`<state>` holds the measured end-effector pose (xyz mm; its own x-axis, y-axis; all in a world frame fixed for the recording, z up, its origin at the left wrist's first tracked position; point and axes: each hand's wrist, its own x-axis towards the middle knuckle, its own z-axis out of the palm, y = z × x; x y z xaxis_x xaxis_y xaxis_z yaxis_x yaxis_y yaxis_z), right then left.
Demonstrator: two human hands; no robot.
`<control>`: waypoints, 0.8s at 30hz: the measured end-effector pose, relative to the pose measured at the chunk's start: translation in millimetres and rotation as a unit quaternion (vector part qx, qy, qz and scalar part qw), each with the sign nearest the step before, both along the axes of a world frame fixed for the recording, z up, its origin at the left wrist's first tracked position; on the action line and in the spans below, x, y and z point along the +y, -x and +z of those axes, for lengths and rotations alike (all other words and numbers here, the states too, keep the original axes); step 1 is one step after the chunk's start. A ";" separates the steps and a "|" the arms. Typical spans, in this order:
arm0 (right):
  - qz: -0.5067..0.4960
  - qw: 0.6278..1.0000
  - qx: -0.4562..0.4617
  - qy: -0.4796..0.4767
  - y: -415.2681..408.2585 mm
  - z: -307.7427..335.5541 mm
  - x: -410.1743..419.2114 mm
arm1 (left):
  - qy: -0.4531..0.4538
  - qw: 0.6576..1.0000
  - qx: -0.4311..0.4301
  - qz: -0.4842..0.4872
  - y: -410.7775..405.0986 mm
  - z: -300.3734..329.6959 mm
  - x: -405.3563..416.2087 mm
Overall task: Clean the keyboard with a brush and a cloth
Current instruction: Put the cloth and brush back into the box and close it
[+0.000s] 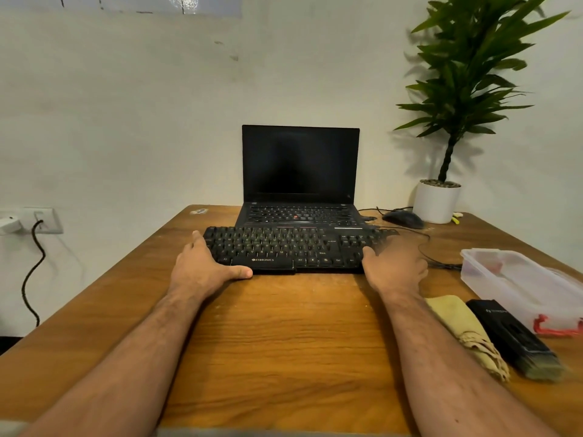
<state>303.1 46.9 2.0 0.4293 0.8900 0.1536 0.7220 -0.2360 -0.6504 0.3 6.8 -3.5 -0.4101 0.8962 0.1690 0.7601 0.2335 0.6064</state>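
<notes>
The black plastic wired keyboard (293,249) lies across the brown wooden table (284,335), just in front of an open black laptop (299,184) with a dark screen. The left hand (202,266) grips its left end, thumb along the front edge and fingers at the side. The right hand (394,266) is at the right end; motion blur hides its fingers, so its grip cannot be told. The wide black-handled brush (514,339) and the folded yellow cloth (467,332) lie side by side on the table by the right forearm, unheld. Judgement: cleaning appears not yet begun; brushing and wiping both remain, the keyboard only being positioned.
</notes>
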 end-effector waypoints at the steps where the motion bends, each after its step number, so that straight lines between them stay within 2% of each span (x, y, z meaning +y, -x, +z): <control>1: 0.000 1.000 -0.004 0.002 0.3 -0.6 1.2 | -0.001 1.000 0.001 0.000 0.0 -0.5 0.5; 19: -0.001 1.000 -0.012 -0.010 -1.3 -4.6 2.0 | -0.005 1.000 -0.020 -0.010 3.1 -2.0 -3.4; 24: 0.038 0.994 -0.078 -0.062 8.4 7.5 -26.5 | -0.060 0.998 0.013 -0.021 -20.7 7.8 -31.2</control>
